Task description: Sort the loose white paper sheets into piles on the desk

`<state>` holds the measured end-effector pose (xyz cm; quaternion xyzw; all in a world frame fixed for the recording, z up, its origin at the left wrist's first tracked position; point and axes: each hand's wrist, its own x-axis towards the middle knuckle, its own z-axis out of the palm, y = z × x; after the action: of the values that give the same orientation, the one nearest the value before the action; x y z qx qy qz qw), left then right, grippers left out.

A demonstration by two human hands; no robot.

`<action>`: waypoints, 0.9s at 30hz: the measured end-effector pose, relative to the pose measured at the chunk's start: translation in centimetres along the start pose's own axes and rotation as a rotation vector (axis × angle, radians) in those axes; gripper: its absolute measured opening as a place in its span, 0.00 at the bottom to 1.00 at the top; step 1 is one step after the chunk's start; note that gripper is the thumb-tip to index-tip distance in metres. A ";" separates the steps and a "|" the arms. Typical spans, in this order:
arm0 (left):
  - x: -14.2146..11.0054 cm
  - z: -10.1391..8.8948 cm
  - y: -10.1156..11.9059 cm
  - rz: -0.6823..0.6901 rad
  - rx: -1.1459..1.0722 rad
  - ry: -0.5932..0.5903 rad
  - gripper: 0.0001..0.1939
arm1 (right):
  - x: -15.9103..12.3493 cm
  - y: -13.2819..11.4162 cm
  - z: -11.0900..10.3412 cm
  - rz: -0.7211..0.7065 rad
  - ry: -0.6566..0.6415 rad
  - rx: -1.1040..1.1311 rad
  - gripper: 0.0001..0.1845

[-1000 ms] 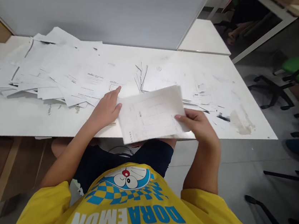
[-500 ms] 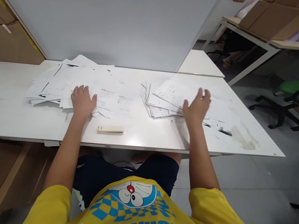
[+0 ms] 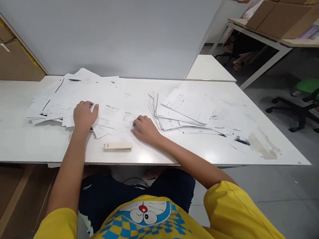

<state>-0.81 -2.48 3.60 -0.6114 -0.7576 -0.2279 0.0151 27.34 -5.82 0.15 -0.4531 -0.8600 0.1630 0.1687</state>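
On the worktop (image 3: pixel 5 132), the left hand (image 3: pixel 85 117) lies loosely curled on the left end of the sheet headed "svb" (image 3: pixel 113 120), and the right hand (image 3: pixel 146 129), fingers bent, is at its right end; whether either grips it is unclear. The stapler (image 3: pixel 117 146) lies near the front edge. The yellow shirt (image 3: pixel 221 234) shows part of "DORAEMON".

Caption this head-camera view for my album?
Two bare hands at spread white printed papers, beside a cream stapler-like object.

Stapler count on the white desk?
1: cream stapler, near the front edge of the desk, just right of the left forearm. More may be hidden under the left paper heap or right stack.
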 end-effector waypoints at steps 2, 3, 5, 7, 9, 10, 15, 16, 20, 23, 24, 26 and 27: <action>-0.1 -0.4 0.2 -0.007 -0.022 -0.053 0.15 | 0.0 0.0 0.3 0.014 0.017 -0.006 0.13; -0.1 -0.7 0.4 -0.010 -0.029 -0.080 0.13 | 0.0 0.1 0.5 0.017 0.021 -0.002 0.13; -0.1 -1.1 0.5 -0.031 -0.048 -0.142 0.12 | -0.1 0.1 0.7 0.013 0.017 0.007 0.14; 0.0 -1.3 0.6 -0.065 -0.096 -0.202 0.13 | -0.1 0.2 0.7 -0.011 0.006 0.022 0.15; 0.1 -1.3 0.4 -0.099 -0.160 -0.205 0.12 | -0.2 0.3 0.7 -0.054 -0.003 0.056 0.15; 0.1 -1.1 0.2 -0.110 -0.188 -0.179 0.12 | -0.2 0.4 0.6 -0.077 0.001 0.085 0.15; 0.0 0.1 -0.4 -0.118 -0.384 -0.076 0.15 | -0.6 1.5 0.8 0.061 0.259 0.297 0.22; -0.1 0.4 -0.4 -0.102 -0.433 -0.085 0.17 | -0.6 1.9 0.9 0.143 0.325 0.346 0.26; -0.5 1.1 -0.2 0.016 -0.585 -0.147 0.24 | -0.3 2.8 1.0 0.366 0.348 0.547 0.41; -0.7 1.4 0.0 0.080 -0.612 -0.173 0.24 | -0.1 2.8 0.7 0.322 0.288 0.595 0.43; -0.7 1.4 0.1 0.081 -0.575 -0.173 0.23 | -0.1 2.8 0.6 0.298 0.278 0.593 0.42; -0.7 1.5 0.3 0.102 -0.423 -0.159 0.20 | -0.1 2.6 0.4 0.283 0.264 0.580 0.42; -0.7 1.5 0.4 0.127 -0.330 -0.141 0.19 | -0.1 2.5 0.4 0.293 0.256 0.569 0.43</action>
<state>0.17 -2.47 2.17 -0.6666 -0.6690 -0.3044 -0.1240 29.08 -4.64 -1.33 -0.5234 -0.6776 0.3609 0.3697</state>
